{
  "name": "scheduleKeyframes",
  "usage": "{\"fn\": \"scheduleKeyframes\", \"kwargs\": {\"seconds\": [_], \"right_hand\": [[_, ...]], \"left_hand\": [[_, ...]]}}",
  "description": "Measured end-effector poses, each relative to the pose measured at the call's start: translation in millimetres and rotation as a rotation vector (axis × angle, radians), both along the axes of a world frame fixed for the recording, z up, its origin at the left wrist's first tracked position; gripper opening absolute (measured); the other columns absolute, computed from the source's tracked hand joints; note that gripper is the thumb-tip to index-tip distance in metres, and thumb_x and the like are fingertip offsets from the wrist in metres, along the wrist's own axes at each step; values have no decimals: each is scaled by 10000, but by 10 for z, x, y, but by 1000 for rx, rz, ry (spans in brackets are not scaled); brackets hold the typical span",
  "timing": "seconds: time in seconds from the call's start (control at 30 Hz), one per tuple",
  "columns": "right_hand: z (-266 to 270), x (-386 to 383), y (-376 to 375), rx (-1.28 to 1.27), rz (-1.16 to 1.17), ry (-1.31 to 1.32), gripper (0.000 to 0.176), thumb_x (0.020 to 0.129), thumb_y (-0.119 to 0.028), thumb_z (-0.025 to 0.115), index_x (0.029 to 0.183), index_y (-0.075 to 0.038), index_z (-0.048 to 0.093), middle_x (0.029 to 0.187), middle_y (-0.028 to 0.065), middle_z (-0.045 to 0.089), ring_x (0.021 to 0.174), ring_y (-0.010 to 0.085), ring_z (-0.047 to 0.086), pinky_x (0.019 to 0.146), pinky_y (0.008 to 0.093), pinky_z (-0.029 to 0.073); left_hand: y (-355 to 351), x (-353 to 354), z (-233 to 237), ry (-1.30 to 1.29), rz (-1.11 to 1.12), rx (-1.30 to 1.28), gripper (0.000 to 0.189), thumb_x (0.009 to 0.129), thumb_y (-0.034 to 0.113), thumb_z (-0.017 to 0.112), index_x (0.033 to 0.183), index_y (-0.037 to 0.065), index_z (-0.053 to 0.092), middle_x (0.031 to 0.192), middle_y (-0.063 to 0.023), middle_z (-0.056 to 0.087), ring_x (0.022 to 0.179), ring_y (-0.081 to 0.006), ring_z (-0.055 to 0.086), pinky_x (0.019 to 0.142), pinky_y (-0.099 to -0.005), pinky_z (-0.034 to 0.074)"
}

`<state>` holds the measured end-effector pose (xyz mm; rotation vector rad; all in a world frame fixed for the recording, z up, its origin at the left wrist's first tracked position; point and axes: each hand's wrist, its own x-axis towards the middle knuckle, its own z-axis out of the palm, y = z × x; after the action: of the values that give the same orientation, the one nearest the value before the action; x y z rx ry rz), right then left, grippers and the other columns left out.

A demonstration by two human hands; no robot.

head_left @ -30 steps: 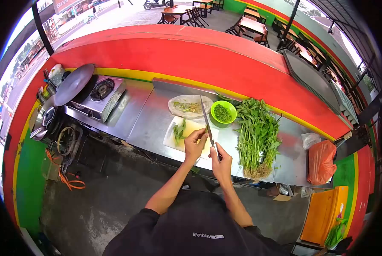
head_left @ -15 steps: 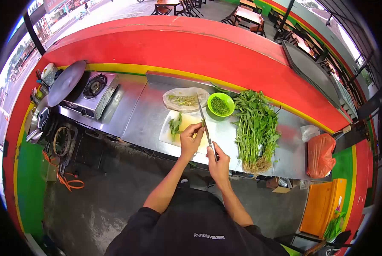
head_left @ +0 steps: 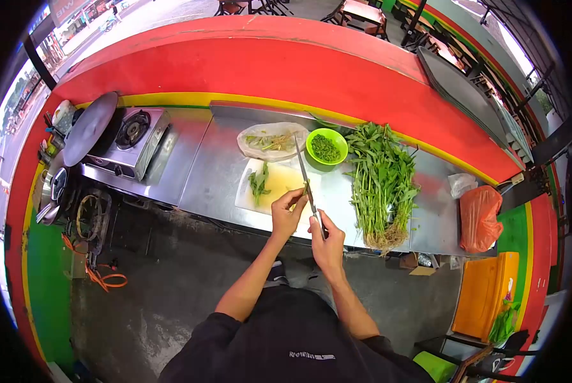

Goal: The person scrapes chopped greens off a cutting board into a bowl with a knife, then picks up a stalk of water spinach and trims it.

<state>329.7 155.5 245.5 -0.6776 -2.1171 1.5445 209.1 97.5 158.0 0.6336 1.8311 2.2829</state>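
Observation:
My right hand (head_left: 327,241) is wrapped round the handle of a long knife (head_left: 302,167), its blade pointing away from me over the cutting board. My left hand (head_left: 288,214) is closed at the blade's left side, fingertips against it; whatever is between them is too small to name. On the white cutting board (head_left: 246,199) lies a small bunch of leaves (head_left: 258,182). Behind the board sit a clear plastic bag (head_left: 270,142) with cut stems and a green bowl (head_left: 326,148) of chopped greens. A big bundle of leafy greens (head_left: 382,185) with roots lies to the right.
At the left stand a gas stove (head_left: 133,137), a large round lid (head_left: 91,129) and pots. An orange plastic bag (head_left: 480,219) is at the counter's right end. A red wall (head_left: 248,67) runs behind the steel counter (head_left: 200,172). An orange cabinet (head_left: 485,293) stands lower right.
The camera view has shifted slightly, so the counter and its items appear a little higher and further left. Both hands keep nearly the same pose at the knife.

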Motion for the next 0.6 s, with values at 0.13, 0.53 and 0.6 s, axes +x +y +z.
{"fn": "scheduleKeyframes", "kwargs": {"seconds": [0.13, 0.53, 0.6], "right_hand": [[37, -54, -5, 26, 6, 14, 309, 980, -177, 596, 1218, 17, 629, 644, 58, 579, 573, 80, 484, 525, 291, 418], [133, -128, 8, 37, 9, 18, 309, 975, -169, 598, 1203, 37, 632, 625, 64, 576, 566, 73, 490, 512, 290, 411], [90, -159, 38, 46, 19, 35, 312, 974, -175, 601, 1199, 38, 635, 619, 60, 567, 564, 75, 483, 512, 290, 405]], "left_hand": [[4, 53, 1, -49, -4, 41, 232, 940, 36, 653, 1147, -66, 641, 1030, -136, 719, 930, -168, 691, 847, -295, 549], [42, -93, 101, -31, 26, 58, 229, 941, 10, 639, 1154, -74, 640, 1016, -138, 723, 919, -172, 698, 843, -290, 554], [44, -84, 104, -15, 24, 109, 243, 941, 14, 642, 1167, -75, 636, 1029, -139, 721, 935, -172, 694, 855, -289, 550]]}}
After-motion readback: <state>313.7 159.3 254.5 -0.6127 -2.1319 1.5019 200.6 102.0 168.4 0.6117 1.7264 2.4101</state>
